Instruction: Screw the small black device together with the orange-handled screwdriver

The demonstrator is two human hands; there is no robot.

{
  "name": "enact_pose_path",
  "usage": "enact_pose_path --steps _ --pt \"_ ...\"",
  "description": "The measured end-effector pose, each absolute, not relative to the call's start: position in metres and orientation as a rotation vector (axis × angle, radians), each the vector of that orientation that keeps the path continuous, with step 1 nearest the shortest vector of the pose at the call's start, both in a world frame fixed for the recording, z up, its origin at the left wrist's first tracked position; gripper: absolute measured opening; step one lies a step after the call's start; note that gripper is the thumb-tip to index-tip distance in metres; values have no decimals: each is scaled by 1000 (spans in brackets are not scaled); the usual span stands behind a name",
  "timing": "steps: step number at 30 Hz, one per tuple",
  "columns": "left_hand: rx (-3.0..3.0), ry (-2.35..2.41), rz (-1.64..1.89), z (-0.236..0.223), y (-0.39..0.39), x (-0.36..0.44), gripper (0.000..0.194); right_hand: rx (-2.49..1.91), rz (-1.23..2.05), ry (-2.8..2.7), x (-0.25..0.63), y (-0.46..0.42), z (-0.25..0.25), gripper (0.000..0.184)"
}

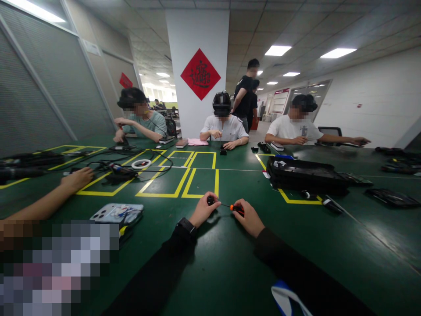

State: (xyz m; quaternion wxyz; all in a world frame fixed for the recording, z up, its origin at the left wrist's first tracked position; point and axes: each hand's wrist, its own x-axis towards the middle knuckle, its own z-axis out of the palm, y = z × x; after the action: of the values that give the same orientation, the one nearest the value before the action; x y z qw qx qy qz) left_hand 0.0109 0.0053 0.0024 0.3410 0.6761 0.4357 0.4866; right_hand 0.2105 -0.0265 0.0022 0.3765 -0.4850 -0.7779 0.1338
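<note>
Above the green table, my left hand (201, 212) is closed around a small black part (210, 200) with a rounded end; its exact kind does not show. My right hand (251, 219) grips the black and orange handle of a screwdriver (233, 207). The thin shaft points left and its tip reaches the fingers of my left hand, close to the black part. Whether the tip touches the part cannot be made out. A black watch sits on my left wrist.
To the left lie a phone (118, 212), a white ring (141, 164) and black cables. A black tray (305, 173) stands at the right, near a black-handled tool (331, 204). A neighbour's arm (49, 197) reaches in from the left. Several people sit opposite.
</note>
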Motion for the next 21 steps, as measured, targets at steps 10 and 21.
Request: enact_pose_path --steps 10,21 --pt "1792 1164 1250 -1 7 10 19 -1226 248 -2014 211 -25 3 10" --pt "1778 1186 1260 2 7 11 13 -1269 304 -2025 211 -27 3 17"
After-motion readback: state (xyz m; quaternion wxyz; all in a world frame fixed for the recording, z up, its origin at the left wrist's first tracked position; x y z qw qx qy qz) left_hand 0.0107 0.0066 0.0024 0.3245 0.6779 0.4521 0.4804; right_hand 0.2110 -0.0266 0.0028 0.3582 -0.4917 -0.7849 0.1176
